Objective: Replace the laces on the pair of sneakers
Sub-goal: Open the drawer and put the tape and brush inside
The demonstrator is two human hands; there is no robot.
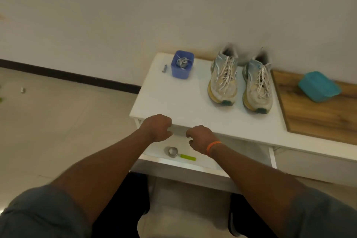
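Observation:
Two worn white and pale-blue sneakers, the left one (223,81) and the right one (257,87), stand side by side on the white table (173,98), toes toward me, with off-white laces threaded in. A blue cup (182,64) at the table's back left holds a bundle of light laces. My left hand (156,127) is curled into a fist at the table's front edge. My right hand (199,138), with an orange band on its wrist, hovers with curled fingers over the open drawer (212,162). Neither hand holds anything that I can see.
In the drawer lies a small metal cup with a green handle (178,153). A small grey object (164,68) lies left of the blue cup. A teal container (318,86) sits on a wooden board (316,118) at the right. The wall is just behind the table, with tiled floor to the left.

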